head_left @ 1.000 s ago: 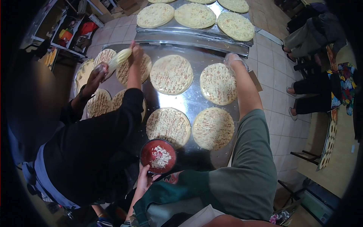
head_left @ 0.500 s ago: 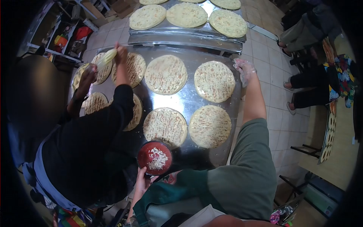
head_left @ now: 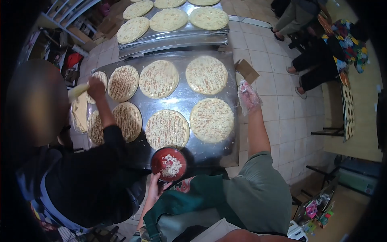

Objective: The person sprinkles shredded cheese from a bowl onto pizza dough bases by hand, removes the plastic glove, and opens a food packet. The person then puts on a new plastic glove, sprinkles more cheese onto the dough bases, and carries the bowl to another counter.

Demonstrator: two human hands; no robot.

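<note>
As the head view shows, the left grip (head_left: 155, 188) is clamped on a red bowl (head_left: 158, 158) of white crumbs (head_left: 171, 166). Ahead of it, pizzas (head_left: 211, 120) lie on the tabletop (head_left: 182, 99). The right grip (head_left: 248, 96), in a clear glove (head_left: 244, 105), is just past the tabletop's right edge; I cannot tell whether its fingers are apart or together. Well to its left, a co-worker's hand (head_left: 96, 88) holds a pale bag (head_left: 78, 92).

Dough rounds (head_left: 211, 119) on desk (head_left: 213, 155); bowl (head_left: 157, 158) at its six o'clock, crumbs (head_left: 171, 166) inside; second desk (head_left: 177, 40) at twelve, box (head_left: 247, 71) at two.
</note>
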